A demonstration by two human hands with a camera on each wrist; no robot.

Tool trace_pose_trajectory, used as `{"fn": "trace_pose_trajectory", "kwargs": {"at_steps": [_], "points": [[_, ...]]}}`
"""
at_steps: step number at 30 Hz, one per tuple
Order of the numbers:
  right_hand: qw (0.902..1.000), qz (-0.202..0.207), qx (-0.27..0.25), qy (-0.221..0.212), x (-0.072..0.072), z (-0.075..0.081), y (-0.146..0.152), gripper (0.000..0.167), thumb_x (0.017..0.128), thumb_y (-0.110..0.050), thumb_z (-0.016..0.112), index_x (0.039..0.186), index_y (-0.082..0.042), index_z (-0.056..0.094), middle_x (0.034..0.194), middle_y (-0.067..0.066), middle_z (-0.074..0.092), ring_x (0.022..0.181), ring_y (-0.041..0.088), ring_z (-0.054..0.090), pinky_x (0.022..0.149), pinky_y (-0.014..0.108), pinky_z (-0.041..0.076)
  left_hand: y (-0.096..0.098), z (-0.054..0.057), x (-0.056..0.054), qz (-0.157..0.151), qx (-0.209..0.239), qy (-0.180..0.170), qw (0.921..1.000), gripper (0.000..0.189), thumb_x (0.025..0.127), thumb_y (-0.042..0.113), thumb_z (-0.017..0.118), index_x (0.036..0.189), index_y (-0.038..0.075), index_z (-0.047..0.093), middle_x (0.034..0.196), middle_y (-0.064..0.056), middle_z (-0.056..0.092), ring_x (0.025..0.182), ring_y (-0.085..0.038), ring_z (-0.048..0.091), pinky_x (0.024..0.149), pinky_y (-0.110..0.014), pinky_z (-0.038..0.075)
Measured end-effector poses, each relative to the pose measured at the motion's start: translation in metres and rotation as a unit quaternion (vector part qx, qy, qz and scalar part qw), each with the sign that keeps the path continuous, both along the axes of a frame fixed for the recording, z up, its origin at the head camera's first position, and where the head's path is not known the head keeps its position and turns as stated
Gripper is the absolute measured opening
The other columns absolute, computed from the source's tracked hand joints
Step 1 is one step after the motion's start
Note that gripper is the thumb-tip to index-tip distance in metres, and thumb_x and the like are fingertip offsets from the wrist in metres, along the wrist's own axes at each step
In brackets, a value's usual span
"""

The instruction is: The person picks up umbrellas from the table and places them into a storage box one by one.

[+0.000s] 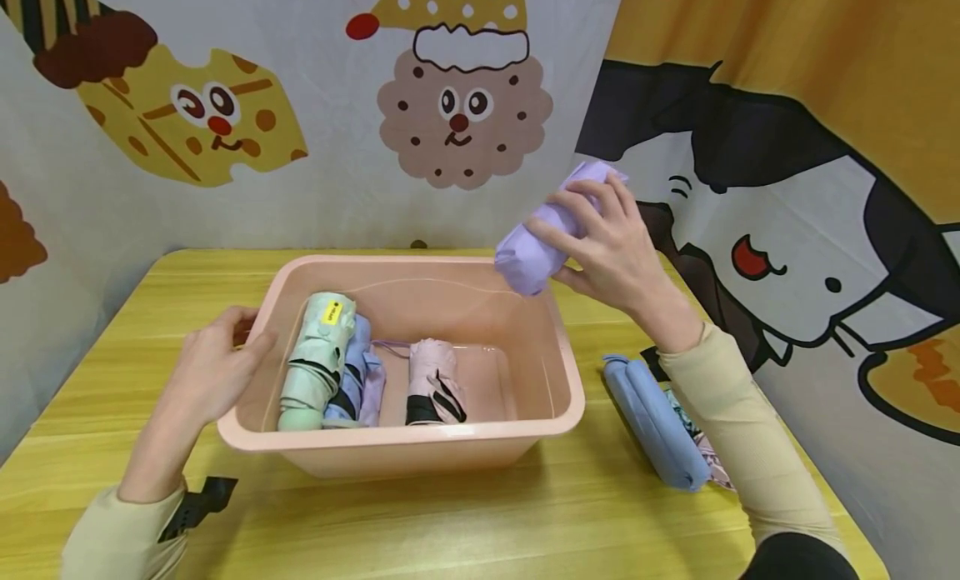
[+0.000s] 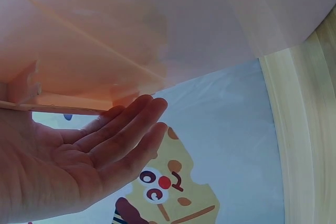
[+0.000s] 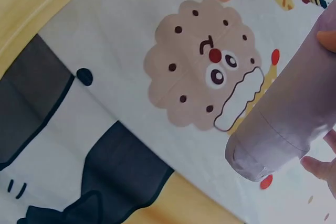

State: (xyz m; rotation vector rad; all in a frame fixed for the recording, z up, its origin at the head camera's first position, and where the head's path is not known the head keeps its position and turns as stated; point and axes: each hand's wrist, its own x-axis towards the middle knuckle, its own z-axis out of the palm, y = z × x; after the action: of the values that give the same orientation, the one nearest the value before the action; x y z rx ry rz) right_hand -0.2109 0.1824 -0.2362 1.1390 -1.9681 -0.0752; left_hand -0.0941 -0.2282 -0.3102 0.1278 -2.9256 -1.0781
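My right hand (image 1: 611, 238) grips a light purple folded umbrella (image 1: 536, 251), tilted above the back right corner of a pink plastic basin (image 1: 420, 451). In the right wrist view, the purple umbrella (image 3: 283, 124) slants across the right side, with fingertips on it. My left hand (image 1: 213, 363) holds the basin's left rim, thumb over the top and fingers on the outside, seen under the rim in the left wrist view. Inside the basin, a mint green folded umbrella (image 1: 318, 355) leans beside a blue one (image 1: 356, 367) at the left, and a pale pink one (image 1: 433, 380) stands nearer the middle.
On the wooden table (image 1: 450, 530), right of the basin, lies a blue folded umbrella (image 1: 652, 417). Patterned folded cloth (image 1: 712, 459) shows partly behind it, under the right forearm. A cartoon-printed curtain (image 1: 330, 205) hangs behind the table and along its right side.
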Motion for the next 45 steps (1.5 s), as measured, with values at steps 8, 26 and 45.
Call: {"fn": "trace_pose_trajectory", "kwargs": {"at_steps": [8, 26, 45], "points": [[0.9984, 0.04, 0.036, 0.018, 0.002, 0.006, -0.021, 0.048, 0.078, -0.035, 0.076, 0.121, -0.025, 0.057, 0.118, 0.016, 0.059, 0.112, 0.039, 0.051, 0.101, 0.063, 0.037, 0.0, -0.001, 0.001, 0.0, 0.003, 0.005, 1.0, 0.059, 0.1, 0.037, 0.038, 0.138, -0.008, 0.037, 0.128, -0.034, 0.051, 0.109, -0.046, 0.055, 0.087, -0.058, 0.048], [0.9919, 0.112, 0.057, 0.014, 0.008, 0.006, -0.063, 0.047, 0.076, -0.032, 0.076, 0.12, -0.029, 0.06, 0.116, 0.012, 0.061, 0.109, 0.033, 0.053, 0.096, 0.055, 0.041, 0.002, -0.001, 0.003, 0.003, 0.006, 0.006, 1.0, 0.059, 0.1, 0.037, 0.038, 0.138, -0.008, 0.037, 0.128, -0.034, 0.051, 0.109, -0.046, 0.055, 0.086, -0.058, 0.049], [0.9799, 0.153, 0.118, 0.049, 0.017, 0.003, -0.113, 0.053, 0.073, -0.045, 0.073, 0.122, -0.034, 0.056, 0.123, 0.006, 0.061, 0.116, 0.029, 0.053, 0.103, 0.051, 0.041, 0.0, -0.002, -0.001, -0.002, 0.004, 0.004, 1.0, 0.059, 0.1, 0.035, 0.039, 0.136, -0.011, 0.037, 0.127, -0.037, 0.05, 0.109, -0.049, 0.055, 0.087, -0.059, 0.049]]}}
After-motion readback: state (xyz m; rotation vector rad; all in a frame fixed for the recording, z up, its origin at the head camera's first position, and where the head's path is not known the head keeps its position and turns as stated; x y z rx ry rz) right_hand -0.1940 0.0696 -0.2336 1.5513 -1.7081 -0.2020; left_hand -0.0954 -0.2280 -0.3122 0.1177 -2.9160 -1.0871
